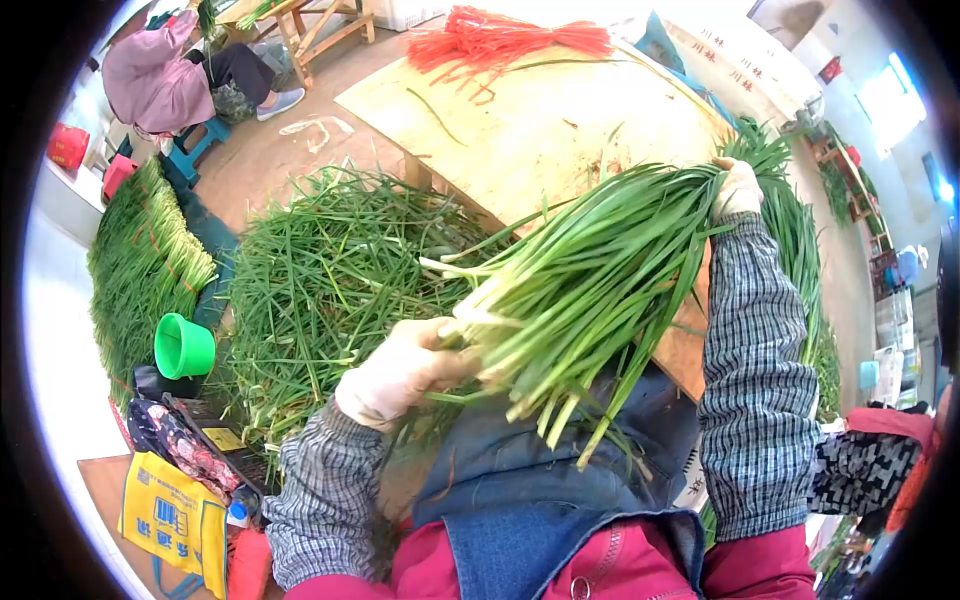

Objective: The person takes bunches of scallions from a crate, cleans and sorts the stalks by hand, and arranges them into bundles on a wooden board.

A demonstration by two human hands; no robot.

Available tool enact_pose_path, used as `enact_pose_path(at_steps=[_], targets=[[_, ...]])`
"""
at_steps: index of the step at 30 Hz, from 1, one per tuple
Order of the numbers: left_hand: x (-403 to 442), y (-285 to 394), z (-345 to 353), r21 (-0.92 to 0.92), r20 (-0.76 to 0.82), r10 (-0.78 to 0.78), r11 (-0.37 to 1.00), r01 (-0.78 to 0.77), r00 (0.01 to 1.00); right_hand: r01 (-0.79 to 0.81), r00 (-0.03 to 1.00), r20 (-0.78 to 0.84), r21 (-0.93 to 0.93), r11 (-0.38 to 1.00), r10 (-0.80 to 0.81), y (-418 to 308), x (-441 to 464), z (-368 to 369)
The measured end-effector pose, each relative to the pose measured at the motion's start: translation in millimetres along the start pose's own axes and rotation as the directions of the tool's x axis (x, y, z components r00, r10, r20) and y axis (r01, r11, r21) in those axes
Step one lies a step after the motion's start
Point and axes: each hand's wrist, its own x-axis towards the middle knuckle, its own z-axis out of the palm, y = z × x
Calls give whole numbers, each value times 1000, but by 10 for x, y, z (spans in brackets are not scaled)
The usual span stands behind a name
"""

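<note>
A large loose bunch of garlic chives (610, 260) stretches across in front of me, its pale stem ends to the left and its green leaves to the right. My right hand (737, 190), in a light glove, is closed around the leafy end, over the wooden table (520, 110). At the stem end my left hand (405, 370), also gloved and slightly blurred, has its fingers curled against the white stems. Some stems hang loose above my dark apron (560, 450). Beyond my right forearm more long green leaves (790, 240) hang down.
A heap of loose leaves (340, 280) lies to the left. Farther left are tied chives (145, 260), a green bucket (184, 346) and a yellow bag (170, 515). Red ties (500, 40) lie on the table's far side. A person (160, 70) sits on a blue stool (195, 145).
</note>
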Motion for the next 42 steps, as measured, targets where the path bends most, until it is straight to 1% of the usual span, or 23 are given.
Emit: enact_pose_path(at_steps=[3,5,7,9,11,12,13,14,16,17,19,21,22,25,29,31,32,33,35,37,39,40,42], targets=[[-368,-50,-345,4,-247,58,998,-59,967,6,997,75,187,982,-21,-60,738,-262],[-709,-64,-537,25,-483,170,983,-181,859,7,993,112,300,954,-43,-109,1166,-447],[-1020,-175,-834,33,-530,330,928,-370,781,83,996,-40,373,924,-74,-137,1197,-468],[-1178,-273,-1115,-90,-571,311,896,-435,759,123,990,-108,417,901,-85,-161,1048,-410],[-1109,-332,-1318,293,-696,150,952,86,703,126,991,-86,416,901,-99,-167,1218,-397],[-1003,-447,-1329,585,-717,262,730,353,646,107,994,-31,398,911,-103,-150,1515,-412],[-877,-533,-1228,727,-687,384,365,582,617,119,991,3,384,916,-130,-156,1575,-433],[-742,-614,-1155,687,-612,490,-61,724,621,131,989,19,376,917,-149,-172,1511,-428],[-411,-504,-812,984,-148,750,46,173,644,154,983,37,361,920,-180,-208,1343,-440],[-263,-362,-472,997,82,813,-60,-57,577,157,981,51,357,921,-187,-230,1289,-432],[52,-176,-8,919,297,781,-78,-386,549,154,983,34,370,916,-179,-262,1141,-398],[372,-20,264,863,465,720,-240,-445,515,146,988,-7,383,912,-155,-278,1074,-363],[554,10,324,870,481,675,-285,-404,560,143,989,-17,377,915,-147,-276,1081,-361],[964,0,401,817,573,638,-491,-302,515,77,988,91,402,912,-124,-222,1368,-435],[885,-287,29,851,525,652,-411,-328,547,47,993,80,397,917,-85,-207,1466,-458],[561,-391,-477,891,427,642,-418,-177,637,24,993,94,443,896,-73,-168,1456,-453],[357,-529,-774,928,221,566,-374,8,794,12,993,99,451,892,-63,-153,1495,-442],[124,-720,-1162,900,96,486,-415,133,869,4,993,105,455,890,-58,-136,1536,-429],[-272,-953,-1508,754,-385,250,-469,459,888,0,991,121,445,896,-60,-161,1521,-415],[-403,-836,-1083,897,-277,293,-263,355,915,17,982,166,404,915,-91,-203,1413,-415],[-133,-606,-434,984,-96,423,178,21,901,22,969,219,395,919,-117,-232,1358,-414],[-1,-447,-80,935,-110,392,353,-38,913,13,965,235,408,913,-119,-245,1339,-404],[419,-479,278,906,-4,463,376,-192,886,-2,983,165,454,891,-82,-243,1304,-392]])
